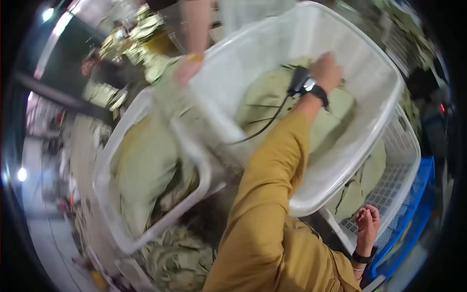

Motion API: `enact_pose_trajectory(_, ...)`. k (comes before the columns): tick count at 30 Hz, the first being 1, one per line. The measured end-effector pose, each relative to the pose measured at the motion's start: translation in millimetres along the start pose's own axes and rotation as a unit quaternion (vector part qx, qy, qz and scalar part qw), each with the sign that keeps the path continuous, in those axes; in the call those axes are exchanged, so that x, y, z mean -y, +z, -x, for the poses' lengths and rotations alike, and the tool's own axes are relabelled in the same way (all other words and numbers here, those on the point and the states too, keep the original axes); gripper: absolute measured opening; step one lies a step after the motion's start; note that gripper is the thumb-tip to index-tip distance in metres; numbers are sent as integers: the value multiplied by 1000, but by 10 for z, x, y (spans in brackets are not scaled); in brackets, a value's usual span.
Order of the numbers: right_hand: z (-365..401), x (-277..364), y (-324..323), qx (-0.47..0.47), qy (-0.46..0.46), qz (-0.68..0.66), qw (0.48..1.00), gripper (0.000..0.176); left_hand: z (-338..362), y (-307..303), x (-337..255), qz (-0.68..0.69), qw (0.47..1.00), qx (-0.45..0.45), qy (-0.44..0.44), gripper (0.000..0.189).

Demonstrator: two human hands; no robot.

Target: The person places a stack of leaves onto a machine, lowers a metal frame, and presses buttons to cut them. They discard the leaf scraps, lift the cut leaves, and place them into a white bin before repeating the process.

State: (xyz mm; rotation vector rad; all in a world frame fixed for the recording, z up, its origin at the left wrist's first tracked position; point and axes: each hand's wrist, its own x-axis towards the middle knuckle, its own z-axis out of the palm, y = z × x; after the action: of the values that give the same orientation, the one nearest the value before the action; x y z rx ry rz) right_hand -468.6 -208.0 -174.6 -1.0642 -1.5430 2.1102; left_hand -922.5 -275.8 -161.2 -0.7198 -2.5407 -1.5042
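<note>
My left hand (327, 73) reaches into a large white plastic tub (340, 27), above flat pale-green pieces (272, 92) with dark slits between them. It looks closed, its fingers turned away and blurred, so what it grips is hidden. That wrist carries a watch and a black device (298, 80) with a cable. Lower right, my right hand (368, 224) has its fingers curled in, with nothing visible in them. It is beside a white basket (411, 141) holding more pale-green pieces (351, 198).
A co-worker's hand (187, 70) with a yellow wristband is over a second white tub (109, 170), at a blurred pale-green stack (148, 160). A blue crate (423, 194) stands right. Below lies a heap of pale-green scraps (177, 258).
</note>
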Motion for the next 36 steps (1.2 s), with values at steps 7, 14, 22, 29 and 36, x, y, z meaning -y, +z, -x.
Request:
enact_pose_trajectory(7,-5,117,31,233,16,28,972,13,1922,-2064,-2029,101,978,-131,126,22)
enact_pose_trajectory(14,662,-233,1123,351,37,73,933,13,4379,-3631,-1265,177,956,-90,-216,17)
enact_pose_trajectory(22,1128,40,3401,539,-201,253,778,16,5237,-4999,-72,-92,933,-156,-310,29)
enact_pose_trajectory(29,1660,-483,6361,633,-419,312,572,27,5115,-5513,1915,-248,929,-16,-273,64)
enact_pose_trajectory(36,907,-1759,8195,556,-446,526,463,69,4886,-5116,2371,-342,876,124,-317,72)
